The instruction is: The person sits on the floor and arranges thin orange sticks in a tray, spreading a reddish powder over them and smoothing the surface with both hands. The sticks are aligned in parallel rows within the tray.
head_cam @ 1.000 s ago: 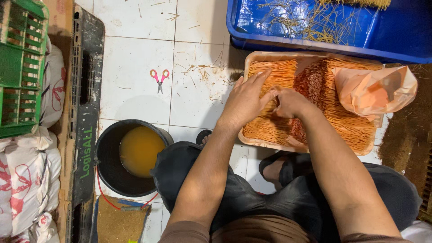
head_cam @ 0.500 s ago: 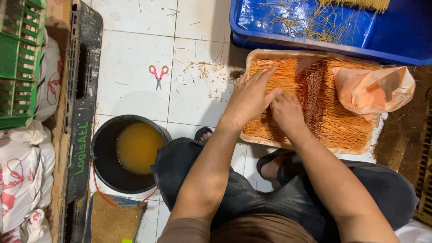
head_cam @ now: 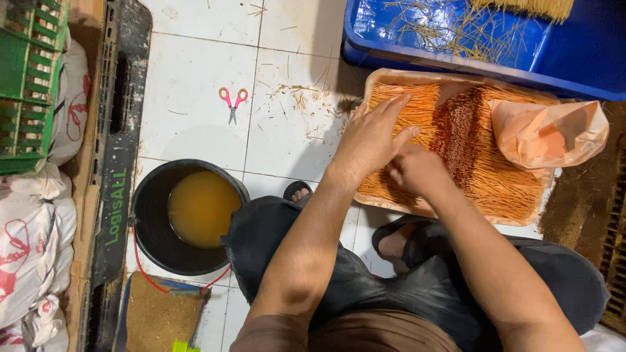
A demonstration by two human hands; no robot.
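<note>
Sticks (head_cam: 502, 176) fill tray (head_cam: 391, 77) under both hands; orange bag (head_cam: 548, 133), scissors (head_cam: 232, 104) nearby.

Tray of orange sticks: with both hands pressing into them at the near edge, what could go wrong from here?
The tray overhangs toward the person's knees, so sticks pushed by the left hand and right hand may spill onto the floor. The open bucket of yellow liquid sits close by the left leg and could be knocked.

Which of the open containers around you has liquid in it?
The round black bucket by your left knee: it holds yellow-brown liquid. The blue tub has only loose straw-like sticks, and the tan tray under both hands has orange sticks.
</note>
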